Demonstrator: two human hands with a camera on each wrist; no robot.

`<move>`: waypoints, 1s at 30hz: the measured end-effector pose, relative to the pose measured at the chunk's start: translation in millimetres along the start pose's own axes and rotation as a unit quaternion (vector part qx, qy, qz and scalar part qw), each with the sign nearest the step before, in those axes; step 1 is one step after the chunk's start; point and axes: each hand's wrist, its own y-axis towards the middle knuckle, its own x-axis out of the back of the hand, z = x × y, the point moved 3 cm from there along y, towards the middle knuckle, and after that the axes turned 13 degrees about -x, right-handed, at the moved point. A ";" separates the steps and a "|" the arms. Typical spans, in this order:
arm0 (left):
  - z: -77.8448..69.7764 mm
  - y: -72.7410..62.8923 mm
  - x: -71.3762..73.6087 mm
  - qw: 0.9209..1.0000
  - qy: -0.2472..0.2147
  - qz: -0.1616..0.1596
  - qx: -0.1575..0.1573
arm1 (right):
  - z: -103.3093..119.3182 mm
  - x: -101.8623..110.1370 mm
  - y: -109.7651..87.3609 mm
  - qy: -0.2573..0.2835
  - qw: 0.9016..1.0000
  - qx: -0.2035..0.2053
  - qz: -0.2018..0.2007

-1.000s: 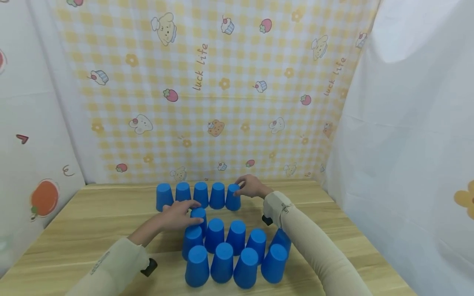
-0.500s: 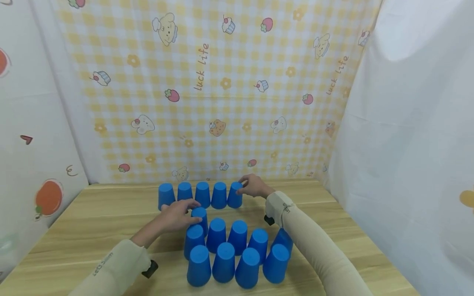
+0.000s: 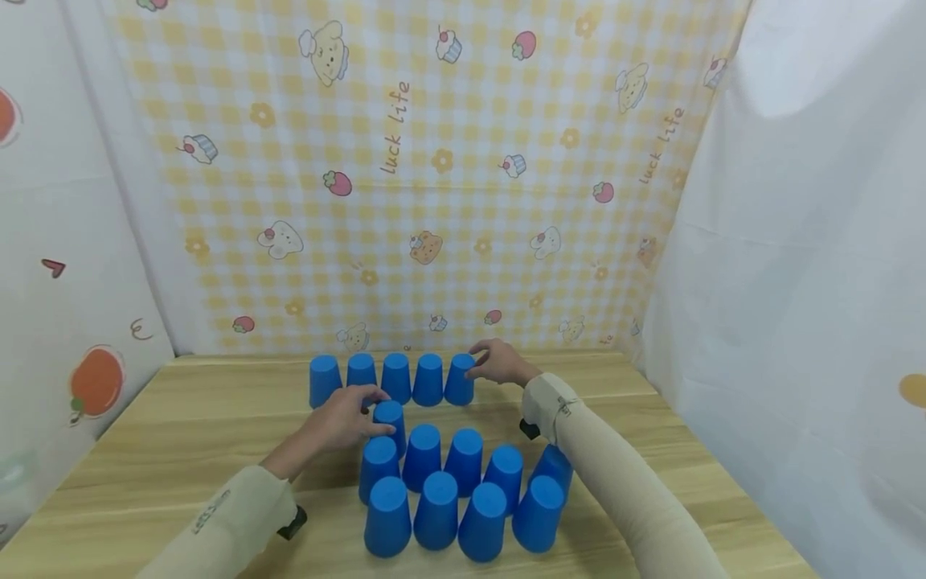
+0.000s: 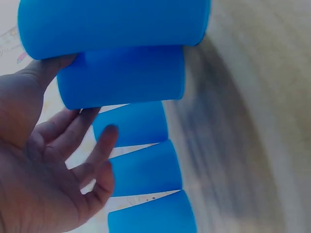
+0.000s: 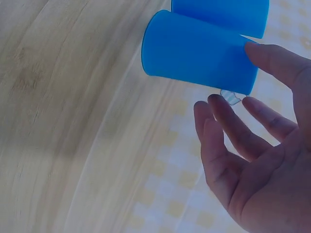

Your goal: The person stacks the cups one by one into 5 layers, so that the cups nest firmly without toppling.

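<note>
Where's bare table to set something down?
Bare table: left, between its left edge, the left sleeve and back-row cups; right, between the right sleeve and right edge. Narrower: between back-row and front cups, left of the right sleeve. Crowded: among front cups, around left hand.

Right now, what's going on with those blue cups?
A person is handling them with both hands. The left hand holds one cup in front of a row of five. The right hand curves around the cup at that row's right end. Nine more cups stand nearer the person on the wood-grain table. All are upside down.
</note>
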 end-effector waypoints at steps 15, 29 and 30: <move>3.9 -2.0 -5.7 1.000 0.013 -0.012 0.011 | 17.9 14.7 -42.7 -0.013 0.998 0.065 0.000; 4.8 -4.2 -10.6 0.999 -0.008 -0.035 0.032 | 31.6 3.6 -79.5 -0.045 0.970 0.192 0.141; 4.1 -4.9 -10.9 0.999 -0.009 -0.035 0.033 | 31.2 2.1 -81.5 -0.046 0.968 0.192 0.154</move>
